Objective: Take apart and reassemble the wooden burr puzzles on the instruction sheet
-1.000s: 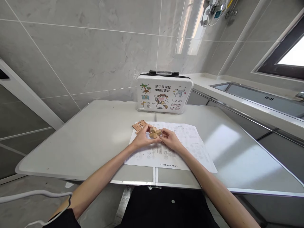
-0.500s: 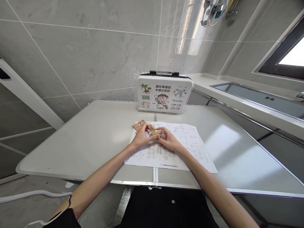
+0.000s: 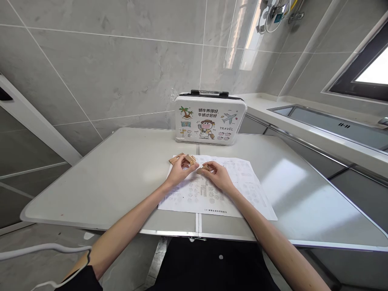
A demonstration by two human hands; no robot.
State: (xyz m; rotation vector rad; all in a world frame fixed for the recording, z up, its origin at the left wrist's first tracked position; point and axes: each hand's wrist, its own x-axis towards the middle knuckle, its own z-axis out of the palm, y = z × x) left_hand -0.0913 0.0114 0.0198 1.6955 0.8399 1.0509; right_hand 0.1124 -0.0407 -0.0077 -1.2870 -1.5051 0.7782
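My left hand [image 3: 178, 173] is closed around a notched wooden puzzle piece [image 3: 190, 159], gripped between thumb and fingers. Slightly to its right, my right hand [image 3: 218, 176] pinches a second wooden piece [image 3: 200, 171], mostly covered by the fingers. A small gap separates the two pieces. Behind the left fingers, more wooden puzzle pieces [image 3: 173, 160] lie at the paper's far left corner, partly hidden. Beneath both hands is a printed sheet [image 3: 242, 202] with rows of small grey diagrams.
A white travel case [image 3: 188, 132] with cartoon prints stands upright at the back of the folding table [image 3: 100, 186], against the tiled wall. A counter with a sink [image 3: 333, 121] runs along the right. A white cable or frame [image 3: 45, 245] shows at lower left.
The wooden pieces that were together between both hands are now apart, one in each hand. My right hand has shifted slightly right, my left hand slightly left.
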